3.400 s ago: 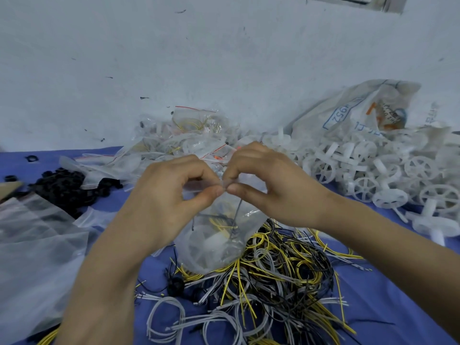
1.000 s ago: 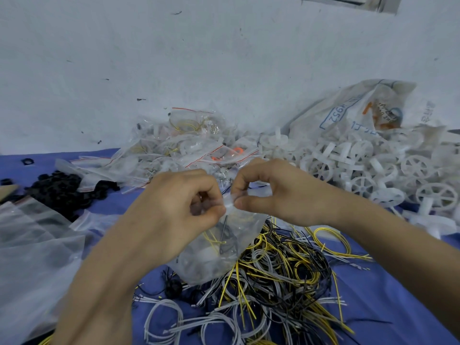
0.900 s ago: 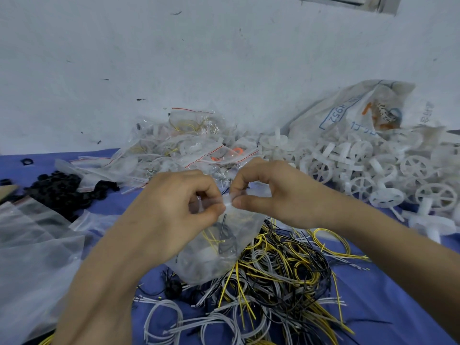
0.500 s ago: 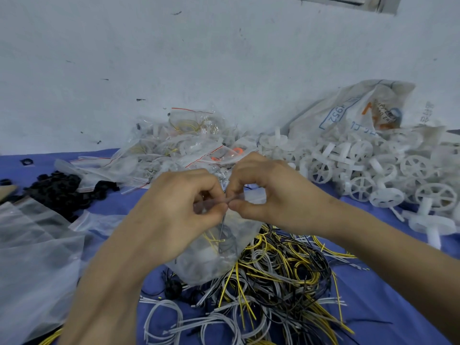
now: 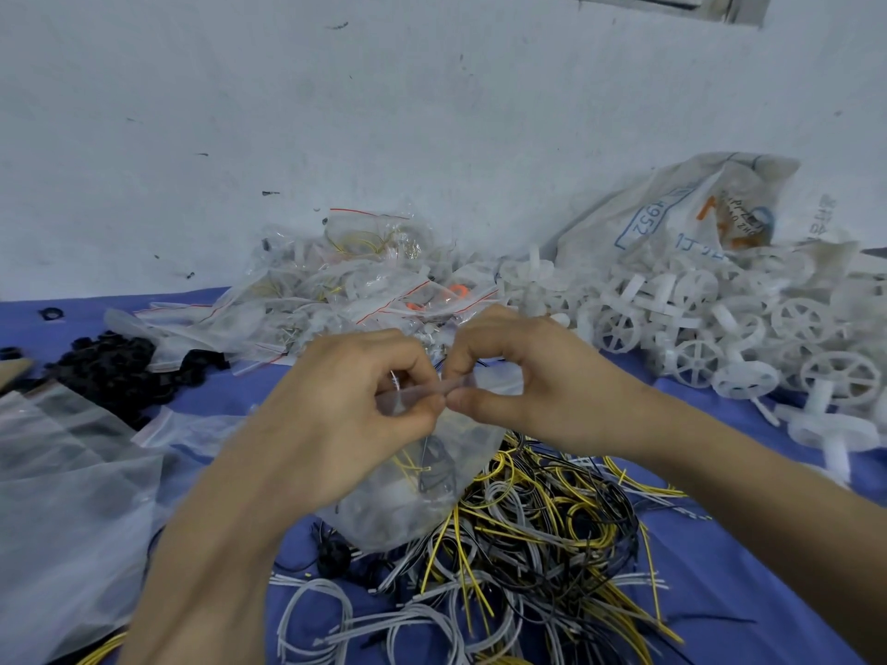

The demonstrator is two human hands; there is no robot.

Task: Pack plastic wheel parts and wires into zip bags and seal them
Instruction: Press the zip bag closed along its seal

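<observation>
A clear zip bag point(image 5: 432, 491) hangs between my hands above the wire pile; inside it I see yellow and black wires and a white plastic part. My left hand point(image 5: 345, 415) pinches the bag's top strip between thumb and fingers. My right hand point(image 5: 528, 381) pinches the same strip just to the right, thumb tips nearly touching. Loose yellow, black and grey wires point(image 5: 518, 544) lie heaped on the blue cloth below. White plastic wheel parts point(image 5: 720, 328) are piled at the right.
Filled zip bags point(image 5: 355, 290) are heaped at the back centre against the wall. Small black parts point(image 5: 115, 367) lie at the left. Empty clear bags point(image 5: 67, 482) lie at the near left. A large printed sack point(image 5: 681, 218) leans at the back right.
My two hands have stayed on the bag's top strip, the right thumb and fingers shifting in close to the left ones along it. The bag has swung slightly.
</observation>
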